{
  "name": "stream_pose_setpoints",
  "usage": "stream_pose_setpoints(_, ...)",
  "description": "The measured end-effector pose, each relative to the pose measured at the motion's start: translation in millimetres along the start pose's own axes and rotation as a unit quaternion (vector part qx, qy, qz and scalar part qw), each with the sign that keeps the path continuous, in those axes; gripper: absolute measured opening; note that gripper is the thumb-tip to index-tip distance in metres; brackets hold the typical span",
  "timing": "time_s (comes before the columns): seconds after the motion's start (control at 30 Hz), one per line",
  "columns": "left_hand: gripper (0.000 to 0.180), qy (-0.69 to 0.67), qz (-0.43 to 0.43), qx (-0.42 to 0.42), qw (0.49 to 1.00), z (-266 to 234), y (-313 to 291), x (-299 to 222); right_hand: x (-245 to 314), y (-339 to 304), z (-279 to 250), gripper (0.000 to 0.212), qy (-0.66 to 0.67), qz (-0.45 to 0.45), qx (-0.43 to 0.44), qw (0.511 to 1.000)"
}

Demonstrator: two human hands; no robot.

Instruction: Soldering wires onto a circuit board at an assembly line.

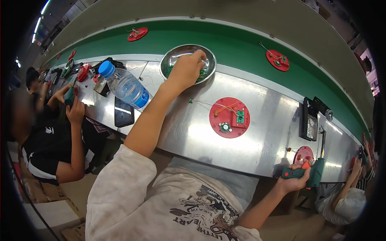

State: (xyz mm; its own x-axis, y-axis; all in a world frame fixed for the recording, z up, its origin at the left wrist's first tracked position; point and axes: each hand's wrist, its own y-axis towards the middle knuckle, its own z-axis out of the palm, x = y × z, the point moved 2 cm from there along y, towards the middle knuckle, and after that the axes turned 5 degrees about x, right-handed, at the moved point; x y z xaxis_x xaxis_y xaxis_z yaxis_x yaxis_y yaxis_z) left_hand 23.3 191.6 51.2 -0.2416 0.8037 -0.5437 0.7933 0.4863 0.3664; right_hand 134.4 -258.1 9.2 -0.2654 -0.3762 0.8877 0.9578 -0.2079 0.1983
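My left hand (185,71) reaches over a round metal bowl (164,63) holding small green circuit boards. Its fingers are curled together; what they pinch, if anything, is hidden. At the table's near edge on the right, my right hand (295,183) grips a green cordless screwdriver (317,173) with a long bit pointing away from me. On the metal table between the hands lies a red disc (217,127) with a green board, wires and a round black part. A tiny green board (191,101) trails from it on thin wires. Another red disc (304,153) lies just beyond my right hand.
A water bottle (129,89) and a dark phone (124,113) are left of my left forearm. A black box (309,123) stands at the right. Red discs (138,34) (278,61) rest on the green strip behind. Co-workers sit at both sides, one's hand (75,111) near a screwdriver.
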Motion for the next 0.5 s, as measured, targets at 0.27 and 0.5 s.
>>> stream_pose_setpoints(0.27,0.014,-0.004,0.012,-0.056,0.998,0,2,-1,-5,2,-5,0.029,-0.001,0.003,0.005,1.0)
stream_pose_setpoints(0.5,0.015,0.029,0.012,-0.04,0.999,9,2,4,-7,3,-10,0.032,0.007,0.018,0.021,1.0)
